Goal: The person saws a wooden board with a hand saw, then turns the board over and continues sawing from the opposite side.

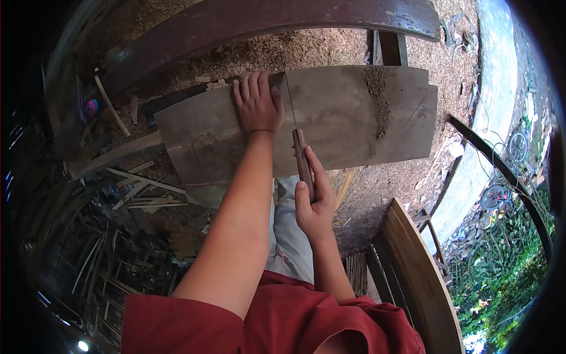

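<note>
A wide brown wooden board [342,112] lies across in front of me. My left hand [257,106] rests flat on its far half, left of the saw, with fingers stretched toward the far edge. In my right hand [316,203] is the wooden handle of a handsaw [302,162], fingers wrapped round it near the board's close edge. The thin blade shows edge-on, running from the handle across the board to its far edge, a little right of my left thumb. A streak of sawdust [377,97] lies on the board's right part.
Beyond the board stretches a long, dark curved beam [283,17]. Wood shavings [312,47] cover the ground. Thin offcut strips [144,186] lie at the left, and a curved wooden piece [415,265] stands at the lower right. Farther right are a concrete strip [495,65] and greenery [501,277].
</note>
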A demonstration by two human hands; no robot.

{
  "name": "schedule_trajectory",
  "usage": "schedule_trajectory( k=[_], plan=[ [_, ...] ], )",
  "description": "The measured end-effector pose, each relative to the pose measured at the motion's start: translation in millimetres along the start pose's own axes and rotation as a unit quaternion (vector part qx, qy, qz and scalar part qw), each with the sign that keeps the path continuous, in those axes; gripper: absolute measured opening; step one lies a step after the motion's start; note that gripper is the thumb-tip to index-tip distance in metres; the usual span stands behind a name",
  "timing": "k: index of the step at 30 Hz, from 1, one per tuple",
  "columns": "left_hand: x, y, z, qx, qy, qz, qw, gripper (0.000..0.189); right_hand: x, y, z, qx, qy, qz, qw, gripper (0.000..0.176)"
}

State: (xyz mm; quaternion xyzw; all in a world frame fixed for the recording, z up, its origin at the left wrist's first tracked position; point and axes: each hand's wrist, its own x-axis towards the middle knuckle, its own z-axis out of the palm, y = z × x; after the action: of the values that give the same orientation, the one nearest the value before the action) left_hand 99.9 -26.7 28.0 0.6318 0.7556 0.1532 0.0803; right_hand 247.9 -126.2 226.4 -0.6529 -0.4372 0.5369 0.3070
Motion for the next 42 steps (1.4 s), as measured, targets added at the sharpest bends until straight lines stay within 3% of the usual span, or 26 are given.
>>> schedule_trajectory(
  k=[3, 5, 11, 14, 21, 27, 29, 33, 36, 38, 42],
  plan=[
    [0, -1, 2, 0.001, 0.002, 0.001, 1.0, 0.044, 2, -1, -2, 0.05, -0.016, 0.063, 0.997, 0.066],
    [0, -2, 2, 0.0, -0.001, -0.001, 1.0, 0.044, 9, 5, 0, 0.011, -0.008, -0.003, 1.0, 0.066],
    [-1, 0, 0, -0.003, -0.005, -0.003, 1.0, 0.043, 18, 3, 6, -0.031, 0.001, -0.04, 0.999, 0.065],
    [0, 0, 1, -0.006, -0.003, -0.004, 1.0, 0.043, 1, 2, -2, 0.027, -0.013, 0.021, 0.999, 0.065],
    [0, -2, 4, -0.002, 0.003, -0.002, 1.0, 0.044, 42, 9, 15, -0.024, -0.005, -0.01, 1.0, 0.065],
    [2, -2, 0, -0.003, 0.001, 0.002, 1.0, 0.044, 1, -3, 0, -0.006, 0.001, -0.016, 1.0, 0.064],
    [0, -2, 0, -0.004, 0.003, 0.0, 1.0, 0.044, -5, -5, -6, 0.036, -0.009, 0.045, 0.998, 0.063],
    [0, -4, 2, -0.003, -0.011, -0.005, 1.0, 0.043, 34, -3, 10, 0.031, -0.021, 0.065, 0.997, 0.064],
    [1, -4, 4, 0.005, -0.01, -0.007, 1.0, 0.043, 46, 1, 20, 0.025, -0.02, 0.052, 0.998, 0.065],
    [-1, -3, 4, 0.009, -0.008, -0.004, 1.0, 0.043, 28, -4, 18, -0.069, 0.0, -0.022, 0.997, 0.065],
    [1, -1, 1, 0.008, -0.019, -0.011, 1.0, 0.042, 4, -12, 4, -0.062, 0.004, -0.045, 0.997, 0.064]
  ],
)
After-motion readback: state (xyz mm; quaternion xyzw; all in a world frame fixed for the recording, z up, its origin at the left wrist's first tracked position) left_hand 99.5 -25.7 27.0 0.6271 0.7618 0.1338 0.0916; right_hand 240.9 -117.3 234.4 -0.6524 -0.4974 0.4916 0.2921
